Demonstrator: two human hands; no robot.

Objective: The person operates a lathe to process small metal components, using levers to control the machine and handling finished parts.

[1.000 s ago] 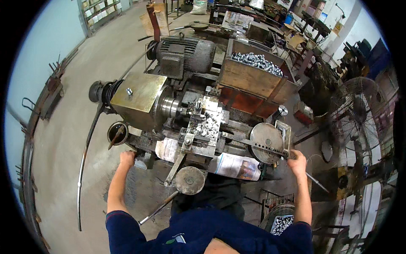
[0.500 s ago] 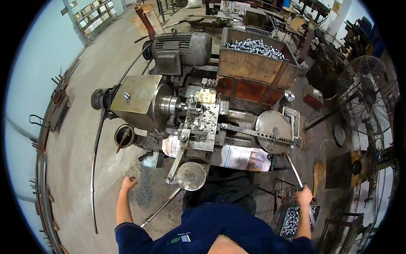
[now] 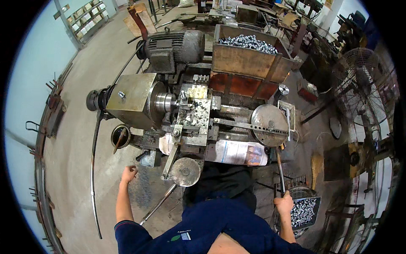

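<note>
Right hand (image 3: 284, 202) beside crate (image 3: 305, 210) of metal parts.

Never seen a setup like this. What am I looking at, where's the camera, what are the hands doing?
The camera sits on the person's head and looks down through a fisheye lens, so straight edges bend. In front stands an old metal lathe on a workshop floor, with a grey motor behind it and a wooden box of shiny metal parts. A folded newspaper lies on the machine's front edge. The right hand has its grip on a long lever, next to a small bin of metal parts. The left hand hangs free, loosely curled, touching nothing.
</note>
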